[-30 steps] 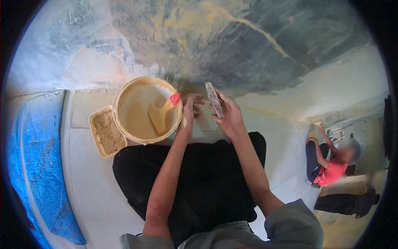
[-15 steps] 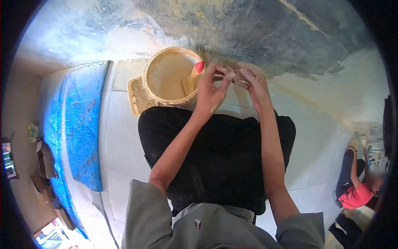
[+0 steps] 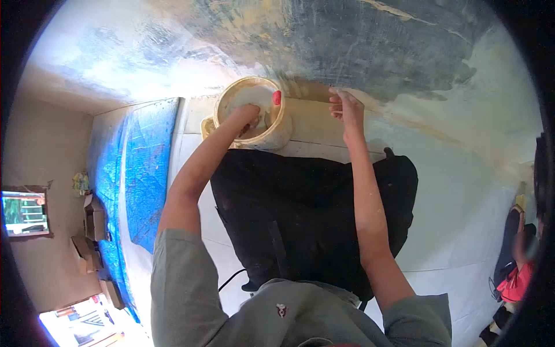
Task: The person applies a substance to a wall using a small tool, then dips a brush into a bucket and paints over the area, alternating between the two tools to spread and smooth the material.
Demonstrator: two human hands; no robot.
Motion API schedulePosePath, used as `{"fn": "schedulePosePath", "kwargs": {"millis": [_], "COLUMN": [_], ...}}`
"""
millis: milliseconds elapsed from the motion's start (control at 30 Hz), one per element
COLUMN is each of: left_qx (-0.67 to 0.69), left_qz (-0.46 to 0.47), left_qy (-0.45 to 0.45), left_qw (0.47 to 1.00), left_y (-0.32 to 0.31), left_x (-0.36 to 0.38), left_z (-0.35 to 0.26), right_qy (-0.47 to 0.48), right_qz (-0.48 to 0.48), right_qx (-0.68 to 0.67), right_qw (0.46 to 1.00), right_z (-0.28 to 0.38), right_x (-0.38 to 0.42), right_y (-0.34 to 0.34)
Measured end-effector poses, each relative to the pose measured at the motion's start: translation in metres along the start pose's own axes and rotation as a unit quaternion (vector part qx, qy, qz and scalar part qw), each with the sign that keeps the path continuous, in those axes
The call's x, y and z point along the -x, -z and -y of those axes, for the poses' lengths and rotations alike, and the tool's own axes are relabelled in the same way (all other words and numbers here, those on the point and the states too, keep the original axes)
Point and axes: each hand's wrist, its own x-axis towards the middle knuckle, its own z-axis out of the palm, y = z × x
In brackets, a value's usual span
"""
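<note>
From my remote seat I count two bare hands: one left hand (image 3: 248, 115), one right hand (image 3: 348, 108). There is one round cream plastic bucket (image 3: 281, 134) with one red-tipped tool (image 3: 277, 98) inside, one cream plastic tub (image 3: 204, 127) partly hidden to its left, one brown-framed window (image 3: 26, 211) at left, and one red-shirted person (image 3: 516, 283) at right.

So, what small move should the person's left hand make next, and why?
Probably lift the left hand out of the bucket, clear of the red-tipped tool: the hand is down inside, near that tool, while the right hand is outside. Whether the left hand grips anything is unclear.
</note>
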Motion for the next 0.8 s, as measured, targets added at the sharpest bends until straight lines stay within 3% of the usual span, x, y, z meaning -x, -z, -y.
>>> {"fn": "schedulePosePath", "kwargs": {"millis": [133,200,233,300,367,400,433,500,800], "left_qx": [0.1,-0.031,-0.021,0.048,0.155,-0.021,0.118,-0.03,0.205], "left_qz": [0.049,0.014,0.024,0.031,-0.058,-0.039,-0.036,0.107,0.127], "left_qy": [0.048,0.012,0.016,0.043,0.006,-0.017,0.001,0.035,0.206], "left_qw": [0.993,0.999,0.999,0.997,0.986,0.999,0.992,0.993,0.948], "left_y": [0.01,-0.002,-0.005,0.0,-0.004,0.016,0.009,0.039,0.069], "left_x": [-0.013,-0.031,-0.039,-0.036,-0.044,-0.018,-0.011,0.009,-0.01], "left_z": [0.007,0.008,0.007,0.0,0.024,0.003,0.005,-0.031,-0.029], "right_qy": [0.028,0.06,0.092,0.19,0.214,0.181,0.15,0.145,0.192], "right_qz": [0.055,0.052,0.05,0.016,0.004,0.031,0.054,0.07,0.088], "right_qx": [0.122,0.174,0.227,0.306,0.371,0.361,0.35,0.35,0.376], "right_qw": [0.991,0.981,0.968,0.933,0.904,0.914,0.923,0.923,0.902], "right_z": [-0.012,-0.018,-0.024,-0.049,-0.042,-0.036,-0.029,-0.028,-0.012], "right_x": [-0.002,-0.005,-0.007,-0.029,-0.027,-0.023,-0.018,-0.011,-0.006], "right_y": [-0.007,-0.005,-0.004,0.004,0.005,0.005,0.006,0.006,-0.017]}}
